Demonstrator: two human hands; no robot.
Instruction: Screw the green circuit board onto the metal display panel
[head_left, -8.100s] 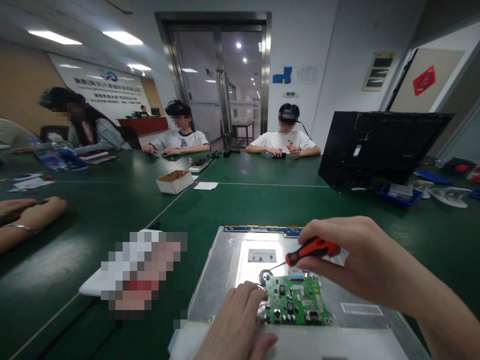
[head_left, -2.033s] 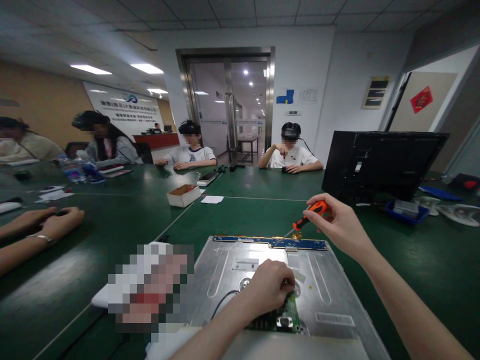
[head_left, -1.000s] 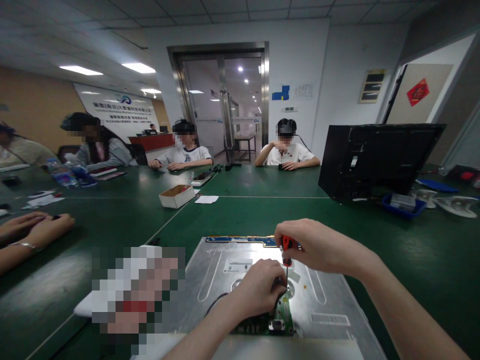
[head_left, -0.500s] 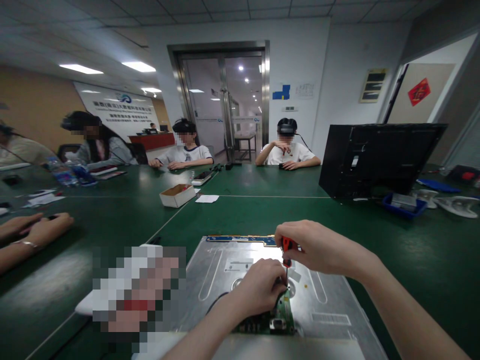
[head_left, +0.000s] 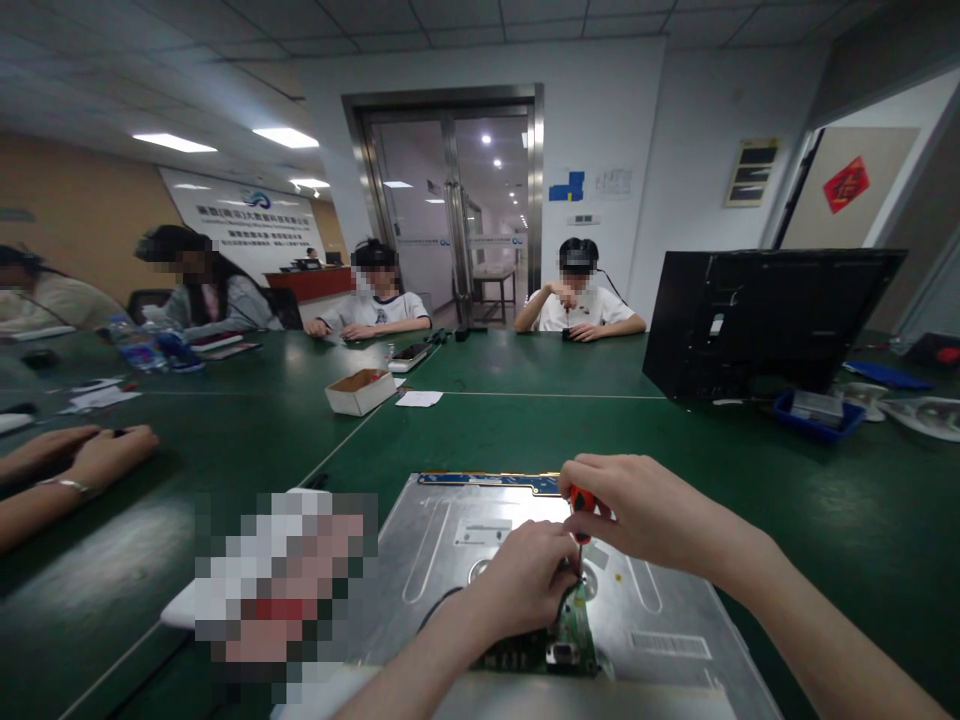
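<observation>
My right hand (head_left: 626,505) is closed around the red-and-black handle of a screwdriver (head_left: 582,505), held upright with its thin shaft pointing down. The tip meets the upper edge of a green circuit board (head_left: 574,640). Beside the shaft, my left hand (head_left: 529,580) has its fingers curled and pinched close to the tip; what they hold is hidden. Both hands are over a flat silver metal panel (head_left: 667,625), on which the board lies partly under my left hand and forearm. A narrow blue circuit strip (head_left: 487,482) runs along the panel's far edge.
A blurred-out white object (head_left: 247,570) lies left of the panel on the green table (head_left: 480,430). Farther off are an open cardboard box (head_left: 361,392), a black monitor (head_left: 772,320) and a blue tray (head_left: 817,415). Another person's hands (head_left: 112,460) rest at the left; several people sit around the table.
The whole view has shifted slightly to the right. My right hand stays on the screwdriver, its fingers a little lower on the handle. My left hand keeps its place by the tip.
</observation>
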